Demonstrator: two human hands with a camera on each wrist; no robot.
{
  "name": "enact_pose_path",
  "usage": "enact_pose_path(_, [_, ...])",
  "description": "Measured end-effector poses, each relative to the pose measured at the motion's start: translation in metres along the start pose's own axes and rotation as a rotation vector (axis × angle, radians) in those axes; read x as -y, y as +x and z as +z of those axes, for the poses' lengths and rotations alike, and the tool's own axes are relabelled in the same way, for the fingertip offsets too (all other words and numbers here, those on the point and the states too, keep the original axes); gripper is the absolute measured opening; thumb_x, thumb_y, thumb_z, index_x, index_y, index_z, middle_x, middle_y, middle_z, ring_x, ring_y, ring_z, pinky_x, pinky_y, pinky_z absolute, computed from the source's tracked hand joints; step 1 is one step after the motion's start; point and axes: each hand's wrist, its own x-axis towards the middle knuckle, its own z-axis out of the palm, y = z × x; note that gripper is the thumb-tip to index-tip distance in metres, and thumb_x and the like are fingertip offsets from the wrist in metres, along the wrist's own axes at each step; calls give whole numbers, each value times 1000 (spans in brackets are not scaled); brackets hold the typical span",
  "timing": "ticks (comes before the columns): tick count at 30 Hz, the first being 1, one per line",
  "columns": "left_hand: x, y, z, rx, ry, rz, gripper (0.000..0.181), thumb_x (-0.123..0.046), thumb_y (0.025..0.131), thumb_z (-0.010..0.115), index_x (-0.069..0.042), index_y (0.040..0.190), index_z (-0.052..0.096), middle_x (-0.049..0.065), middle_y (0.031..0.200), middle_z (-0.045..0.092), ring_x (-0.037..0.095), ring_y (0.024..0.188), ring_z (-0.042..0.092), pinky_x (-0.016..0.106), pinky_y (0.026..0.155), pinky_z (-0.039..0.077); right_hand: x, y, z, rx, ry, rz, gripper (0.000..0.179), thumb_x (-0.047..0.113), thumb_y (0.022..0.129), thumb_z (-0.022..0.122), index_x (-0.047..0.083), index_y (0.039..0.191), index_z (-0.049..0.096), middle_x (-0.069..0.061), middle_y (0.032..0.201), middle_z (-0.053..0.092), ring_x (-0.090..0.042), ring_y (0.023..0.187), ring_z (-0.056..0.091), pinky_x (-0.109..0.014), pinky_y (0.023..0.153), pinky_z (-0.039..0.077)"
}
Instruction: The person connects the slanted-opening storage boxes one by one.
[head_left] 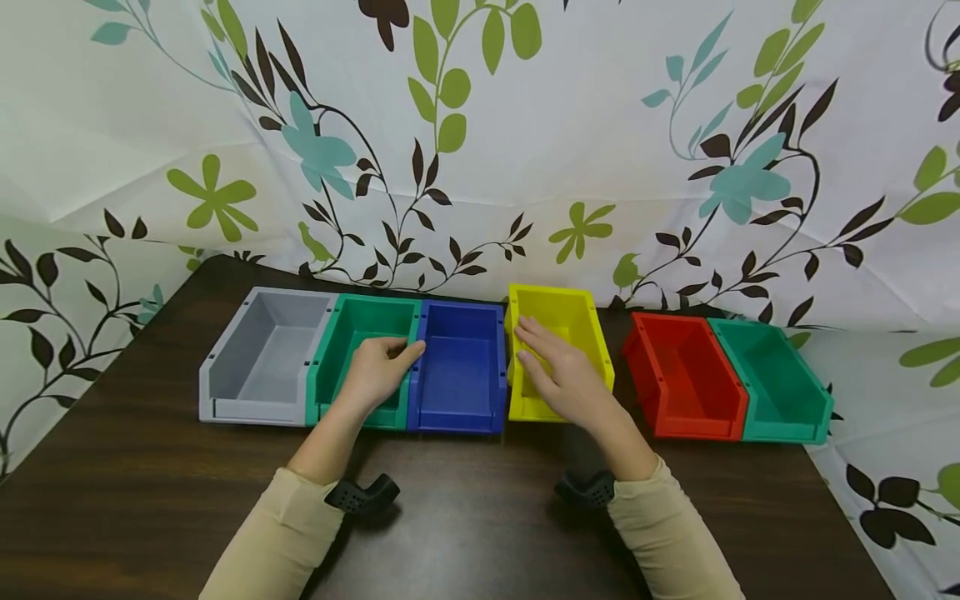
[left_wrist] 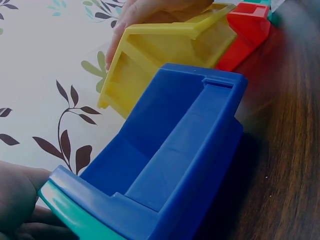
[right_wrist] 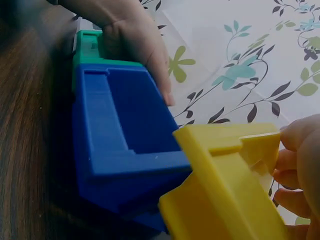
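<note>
- Leafy cloth [head_left: 495,183] hangs behind a dark table [head_left: 465,533].
- Left hand [head_left: 375,371] pinches adjoining rims of the left green bin [head_left: 367,321] and blue bin [head_left: 459,362].
- Right hand [head_left: 566,379] grips the yellow bin [head_left: 573,325], tilted between blue bin and red bin [head_left: 693,367].

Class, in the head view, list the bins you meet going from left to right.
Grey bin, first green bin, blue bin, yellow bin, red bin, second green bin.
</note>
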Motion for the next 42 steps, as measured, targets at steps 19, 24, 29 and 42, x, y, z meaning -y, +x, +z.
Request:
enact_pose_path(19, [-5, -1, -1, 7, 13, 9, 59, -39, 96, 52, 5, 135, 47, 23, 132, 55, 34, 117, 58, 49, 96, 47, -3, -1, 6, 75, 7, 47, 47, 32, 101, 41, 9, 142, 43, -5, 149, 40, -22, 137, 39, -43, 109, 35])
enact_pose_path(24, [-5, 1, -2, 3, 18, 10, 60, -40, 96, 52, 5, 135, 47, 23, 133, 53, 34, 121, 55, 50, 98, 45, -5, -3, 9, 108, -25, 60, 48, 33, 101, 40, 10, 143, 41, -4, 150, 38, -22, 137, 39, -43, 109, 34])
enact_pose_path(29, [-4, 2, -2, 2, 19, 5, 61, -40, 95, 52, 5, 135, 47, 23, 134, 53, 34, 121, 54, 49, 98, 45, -5, -4, 13, 129, -53, 63, 48, 33, 101, 41, 10, 143, 41, -4, 150, 38, -22, 136, 40, -43, 109, 35])
enact_pose_path(42, [0, 2, 2, -23, 38, 4, 66, -46, 93, 55, 6, 134, 49, 23, 133, 54, 36, 122, 53, 50, 96, 46, -9, -10, 26, 165, -85, 75, 48, 34, 101, 40, 11, 144, 40, -2, 150, 38, -21, 135, 41, -42, 108, 37])
